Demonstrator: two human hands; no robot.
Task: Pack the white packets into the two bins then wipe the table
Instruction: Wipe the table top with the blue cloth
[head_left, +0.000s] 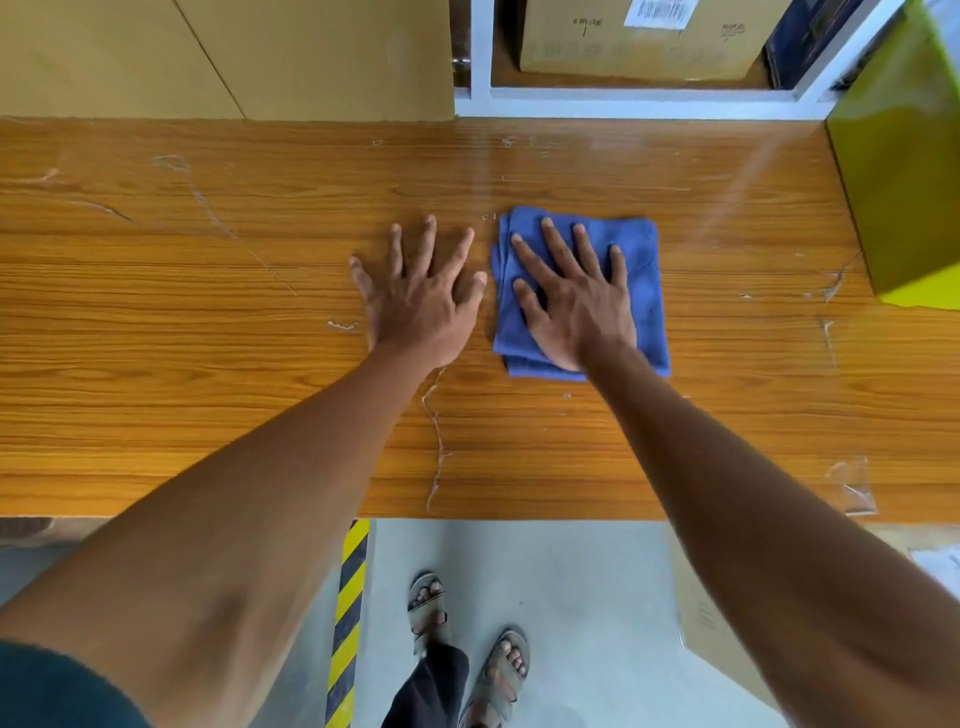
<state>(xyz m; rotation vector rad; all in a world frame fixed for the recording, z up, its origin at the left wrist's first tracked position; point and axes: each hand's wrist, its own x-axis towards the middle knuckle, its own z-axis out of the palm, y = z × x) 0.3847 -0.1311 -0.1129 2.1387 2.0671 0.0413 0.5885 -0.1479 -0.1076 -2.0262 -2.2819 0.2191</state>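
The wooden tabletop (208, 364) carried no white packets in view. A folded blue cloth (636, 249) lay flat right of centre. The right hand (576, 301) pressed on it, fingers spread straight. The left hand (421, 301) rested flat just beside the cloth's left edge, holding nothing.

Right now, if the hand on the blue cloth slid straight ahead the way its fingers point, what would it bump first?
Probably the white shelf frame behind the table. The right hand on the blue cloth has only bare wood ahead.

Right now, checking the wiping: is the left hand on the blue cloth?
No, the left hand lies flat on the bare table beside the cloth; the right hand presses it.
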